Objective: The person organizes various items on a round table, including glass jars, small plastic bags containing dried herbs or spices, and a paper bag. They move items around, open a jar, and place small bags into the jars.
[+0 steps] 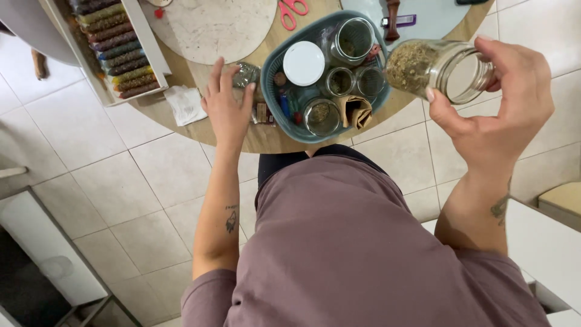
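- Your right hand (pixel 502 115) is clamped around an open glass jar (pixel 439 69), lidless, tipped on its side with the mouth turned toward you; dried greenish-brown herbs sit packed in the far end.
- That jar hangs in the air off the worktop's (pixel 266 139) near-right edge, just beside the blue-grey basket (pixel 272 91), not touching it.
- Your left hand (pixel 227 103) lies flat, fingers spread, on the round wooden worktop; its fingertips touch a small clear packet (pixel 245 74) of dark bits, and it grips nothing.
- By my reading, you're in the middle of inspecting or decanting from this jar; the next move calls for a steady wrist, since a tilted open mouth could spill the herbs onto the floor.
- Inside the basket: a round white lid (pixel 304 63) lying flat, several small open-topped glass jars (pixel 339 82) holding dried matter, and a folded brown paper bag (pixel 356 112) at the near side.
- Small labelled packets (pixel 261 112) rest between your left hand and the basket; their print is too small to make out.
- Far left, a long white tray (pixel 151 48) holds a row of tubes (pixel 118 51) with coloured bands, from yellow through red to purple.
- At the far edge, red-handled scissors (pixel 293 11) lie beside a pale round mat (pixel 212 24).
- A crumpled white tissue (pixel 184 104) sits near your left wrist.
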